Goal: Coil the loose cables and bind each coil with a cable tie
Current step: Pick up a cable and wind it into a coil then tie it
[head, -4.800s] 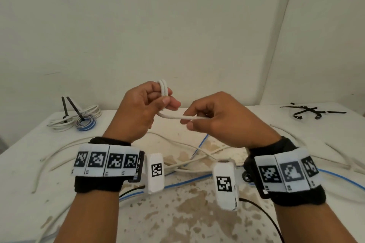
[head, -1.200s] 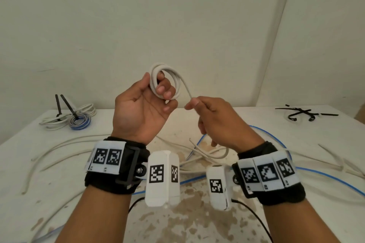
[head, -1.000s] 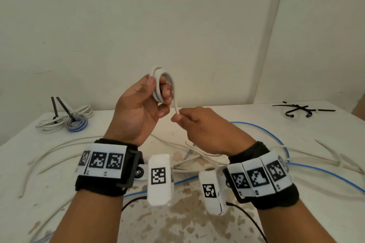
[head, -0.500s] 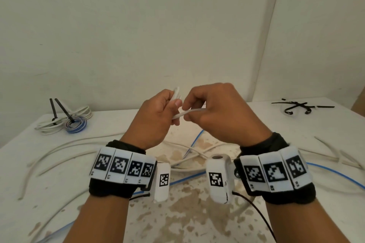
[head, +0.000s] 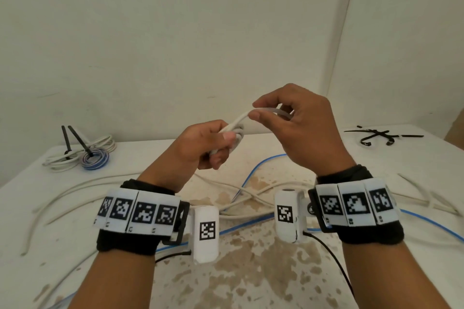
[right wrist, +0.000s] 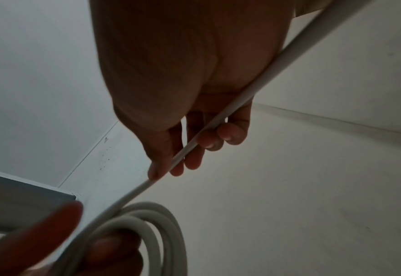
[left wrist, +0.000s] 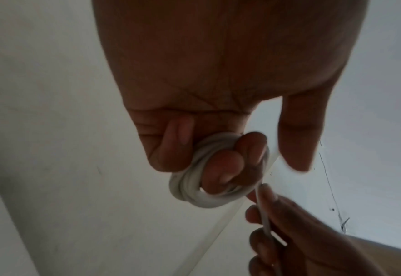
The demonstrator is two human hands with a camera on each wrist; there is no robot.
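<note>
White round cable (head: 232, 130), wound into a small coil, sits at the centre of the head view, gripped in the curled fingers of the left hand (head: 200, 145). Just up and right of it, the right hand (head: 298, 128) pinches the cable's free run between thumb and fingertips. Black plastic cable ties (head: 379, 135) lie at the right edge of the stained white table (head: 251, 271); two tied coils (head: 85, 153) rest at the left.

table (head: 414, 170): white, brown-stained | wall (head: 175, 32): plain white
</note>
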